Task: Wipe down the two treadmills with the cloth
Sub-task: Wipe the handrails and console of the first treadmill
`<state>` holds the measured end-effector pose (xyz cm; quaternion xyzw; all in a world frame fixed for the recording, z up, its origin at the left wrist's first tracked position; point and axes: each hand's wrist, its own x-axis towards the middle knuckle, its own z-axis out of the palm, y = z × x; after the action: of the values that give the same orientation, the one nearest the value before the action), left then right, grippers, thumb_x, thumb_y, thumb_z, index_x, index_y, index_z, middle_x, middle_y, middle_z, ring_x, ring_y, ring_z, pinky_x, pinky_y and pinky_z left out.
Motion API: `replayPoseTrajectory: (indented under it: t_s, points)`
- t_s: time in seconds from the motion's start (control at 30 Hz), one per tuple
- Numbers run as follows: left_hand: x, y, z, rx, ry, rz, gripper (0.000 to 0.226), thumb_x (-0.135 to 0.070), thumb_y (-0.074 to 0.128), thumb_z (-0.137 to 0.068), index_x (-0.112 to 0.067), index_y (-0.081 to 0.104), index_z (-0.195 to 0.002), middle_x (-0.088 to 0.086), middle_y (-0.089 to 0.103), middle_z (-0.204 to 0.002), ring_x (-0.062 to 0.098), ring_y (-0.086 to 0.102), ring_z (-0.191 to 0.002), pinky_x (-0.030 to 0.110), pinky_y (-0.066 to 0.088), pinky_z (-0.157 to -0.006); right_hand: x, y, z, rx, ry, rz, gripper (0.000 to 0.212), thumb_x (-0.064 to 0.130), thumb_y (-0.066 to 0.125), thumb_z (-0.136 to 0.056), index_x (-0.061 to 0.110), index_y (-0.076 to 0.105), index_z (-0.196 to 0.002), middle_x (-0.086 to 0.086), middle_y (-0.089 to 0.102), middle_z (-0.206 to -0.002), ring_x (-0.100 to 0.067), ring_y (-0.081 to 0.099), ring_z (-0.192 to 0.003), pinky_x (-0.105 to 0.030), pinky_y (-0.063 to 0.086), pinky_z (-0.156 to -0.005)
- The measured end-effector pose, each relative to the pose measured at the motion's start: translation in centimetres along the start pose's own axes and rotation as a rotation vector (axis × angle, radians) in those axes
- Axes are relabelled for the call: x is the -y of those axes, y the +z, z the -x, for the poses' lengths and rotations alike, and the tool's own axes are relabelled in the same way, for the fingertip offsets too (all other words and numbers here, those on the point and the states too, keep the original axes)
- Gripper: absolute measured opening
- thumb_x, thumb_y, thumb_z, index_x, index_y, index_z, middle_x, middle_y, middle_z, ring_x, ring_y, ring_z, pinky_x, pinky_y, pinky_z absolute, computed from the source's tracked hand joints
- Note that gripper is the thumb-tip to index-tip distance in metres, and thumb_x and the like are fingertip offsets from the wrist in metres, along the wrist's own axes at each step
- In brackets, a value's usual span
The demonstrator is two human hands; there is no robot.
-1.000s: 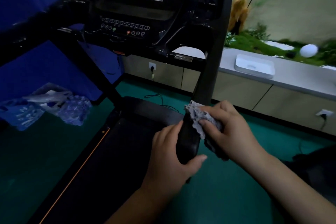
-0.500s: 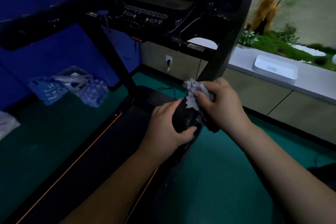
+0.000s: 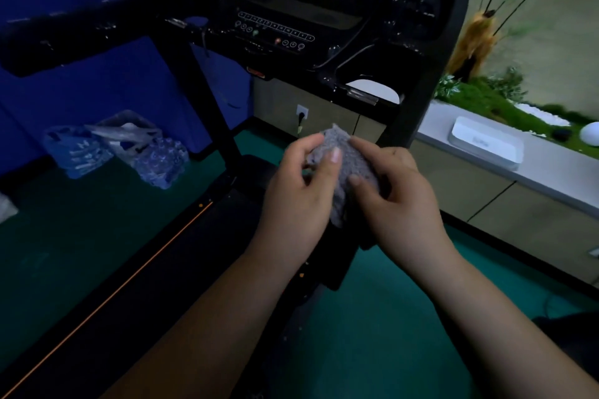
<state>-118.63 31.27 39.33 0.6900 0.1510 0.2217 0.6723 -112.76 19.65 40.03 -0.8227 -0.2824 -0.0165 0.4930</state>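
A black treadmill fills the middle of the head view, its console at the top and its dark belt with an orange stripe running to the lower left. Both of my hands hold a grey cloth in front of me, above the treadmill's right side rail. My left hand pinches the cloth's left edge with thumb and fingers. My right hand grips its right side, thumb on top. The right handrail end is hidden behind the hands and cloth. Only one treadmill is in view.
Packs of water bottles in plastic wrap lie on the green floor at the left, against a blue wall. A grey counter with a white box and green plants runs along the right. A wall socket sits behind the treadmill.
My left hand has let go of the black handrail end and taken hold of the cloth. Both hands now hold the cloth up, off the rail. The view has shifted slightly.
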Motion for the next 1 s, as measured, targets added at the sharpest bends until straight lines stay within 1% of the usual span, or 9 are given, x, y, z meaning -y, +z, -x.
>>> replayPoseTrajectory:
  t_s: [0.07,0.23,0.33,0.43,0.5,0.57,0.63,0.8,1.0]
  points:
    - [0.3,0.0,-1.1,0.028,-0.019,0.045,0.025,-0.026,0.054,-0.097,-0.037,0.056,-0.119,-0.013,0.063,-0.113,-0.003,0.063,-0.098,0.017,0.054,-0.079,0.5,0.8,-0.5,0.028,-0.014,-0.049,0.042,0.015,0.062,-0.09,0.023,0.057,-0.131,0.006,0.057,-0.108,-0.002,0.057,-0.101,-0.011,0.042,-0.09]
    - [3.4,-2.1,-6.6,-0.067,-0.204,0.277,0.025,-0.005,0.056,-0.093,-0.028,0.063,-0.1,0.008,0.07,-0.108,0.025,0.068,-0.099,0.039,0.058,-0.082,-1.6,0.6,-2.9,-0.193,0.11,-0.069,0.03,0.025,0.057,-0.084,0.03,0.065,-0.112,-0.002,0.066,-0.111,-0.008,0.063,-0.103,-0.029,0.048,-0.096]
    - [6.3,-3.5,-9.1,0.043,-0.305,0.353,0.024,-0.002,0.055,-0.092,-0.022,0.065,-0.099,0.016,0.07,-0.107,0.033,0.069,-0.093,0.038,0.058,-0.071,-3.9,-0.4,-4.0,-0.303,0.291,0.12,0.033,0.026,0.061,-0.087,0.033,0.06,-0.12,-0.003,0.055,-0.122,-0.009,0.056,-0.109,-0.039,0.047,-0.1]
    - [8.7,-1.9,-8.3,0.22,-0.299,0.228,0.026,-0.006,0.052,-0.096,-0.026,0.067,-0.101,0.004,0.072,-0.103,0.022,0.068,-0.093,0.024,0.054,-0.071,-5.2,0.3,-4.7,-0.271,0.46,0.104,0.051,0.035,0.062,-0.088,0.032,0.046,-0.136,-0.004,0.05,-0.132,-0.015,0.054,-0.115,-0.042,0.045,-0.103]
    - [9.3,-0.2,-6.3,0.365,-0.36,0.271,0.023,-0.026,0.047,-0.1,-0.032,0.066,-0.111,-0.005,0.069,-0.117,0.013,0.063,-0.11,0.023,0.049,-0.091,-5.4,1.0,-4.8,-0.266,0.494,0.08,0.054,0.033,0.059,-0.091,0.031,0.039,-0.142,-0.002,0.05,-0.134,-0.016,0.054,-0.117,-0.042,0.044,-0.105]
    - [9.6,0.6,-4.3,0.431,-0.354,0.326,0.044,-0.052,0.047,-0.089,-0.034,0.058,-0.128,-0.015,0.057,-0.135,0.004,0.05,-0.128,0.03,0.034,-0.111,-5.5,1.3,-4.8,-0.274,0.501,0.061,0.047,0.03,0.054,-0.095,0.033,0.041,-0.139,0.003,0.054,-0.131,-0.013,0.055,-0.117,-0.041,0.044,-0.104]
    - [8.9,1.1,-3.7,0.44,-0.286,0.283,0.065,-0.061,0.049,-0.078,-0.036,0.049,-0.138,-0.02,0.049,-0.142,-0.004,0.041,-0.132,0.033,0.029,-0.115,-5.6,1.5,-4.7,-0.28,0.509,-0.008,0.036,0.025,0.05,-0.097,0.032,0.048,-0.133,0.007,0.061,-0.123,-0.011,0.059,-0.111,-0.039,0.046,-0.101]
    - [8.9,4.4,-9.3,0.407,-0.161,0.164,0.055,-0.038,0.058,-0.085,-0.024,0.051,-0.138,-0.011,0.048,-0.137,-0.002,0.045,-0.125,0.02,0.034,-0.107,-5.5,1.9,-4.8,-0.289,0.528,-0.063,0.033,0.018,0.044,-0.099,0.035,0.051,-0.127,0.01,0.065,-0.116,-0.003,0.061,-0.103,-0.017,0.047,-0.086]
    - [13.1,4.2,-8.6,0.388,-0.316,0.243,0.041,-0.02,0.046,-0.098,-0.02,0.049,-0.139,-0.009,0.052,-0.14,0.001,0.045,-0.13,0.033,0.032,-0.115,-5.4,1.6,-5.0,-0.279,0.559,-0.142,0.039,0.012,0.042,-0.1,0.032,0.052,-0.131,0.012,0.067,-0.109,0.001,0.062,-0.095,-0.008,0.046,-0.074]
